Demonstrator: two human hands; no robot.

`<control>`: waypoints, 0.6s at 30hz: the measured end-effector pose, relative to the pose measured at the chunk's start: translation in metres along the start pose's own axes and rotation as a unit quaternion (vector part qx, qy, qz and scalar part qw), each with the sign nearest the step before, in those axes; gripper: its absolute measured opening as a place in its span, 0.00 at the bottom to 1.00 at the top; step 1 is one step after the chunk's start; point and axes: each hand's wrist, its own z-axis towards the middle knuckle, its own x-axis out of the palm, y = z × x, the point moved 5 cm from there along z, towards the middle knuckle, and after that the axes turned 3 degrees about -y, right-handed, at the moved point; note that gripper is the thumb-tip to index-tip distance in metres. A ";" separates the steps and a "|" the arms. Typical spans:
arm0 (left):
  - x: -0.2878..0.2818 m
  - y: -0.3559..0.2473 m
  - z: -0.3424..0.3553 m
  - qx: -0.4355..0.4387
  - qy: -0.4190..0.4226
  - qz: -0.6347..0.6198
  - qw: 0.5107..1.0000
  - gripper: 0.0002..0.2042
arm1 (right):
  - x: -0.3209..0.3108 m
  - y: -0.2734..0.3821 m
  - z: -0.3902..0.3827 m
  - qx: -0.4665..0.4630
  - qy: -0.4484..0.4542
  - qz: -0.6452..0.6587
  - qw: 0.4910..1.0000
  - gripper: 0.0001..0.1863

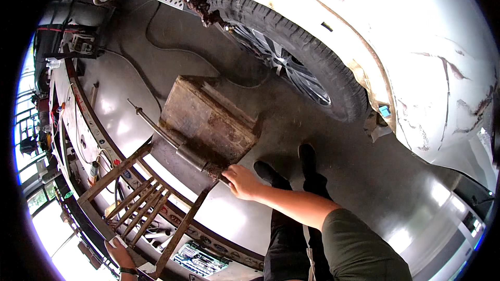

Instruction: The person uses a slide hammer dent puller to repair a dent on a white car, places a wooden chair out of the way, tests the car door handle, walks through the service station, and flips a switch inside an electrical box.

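Right hand (241, 182) closed around the near end of a long metal slide-hammer rod (172, 143), lying slantwise across a rusty wooden block (208, 119), probably for support. Left hand (121, 254) gripping the back of a tilted wooden chair (140, 198), seemingly steadying it. Beside the block, a car's tyre (297, 52) under a dented white fender (416, 62).

slide hammer (177, 145) | long steel rod, cylindrical weight | lying slanted across rusty block (208, 119)
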 end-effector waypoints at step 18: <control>-0.001 -0.005 0.005 -0.014 0.007 0.039 0.999 0.32 | 0.038 -0.096 -0.135 0.179 0.074 -0.045 0.980 0.26</control>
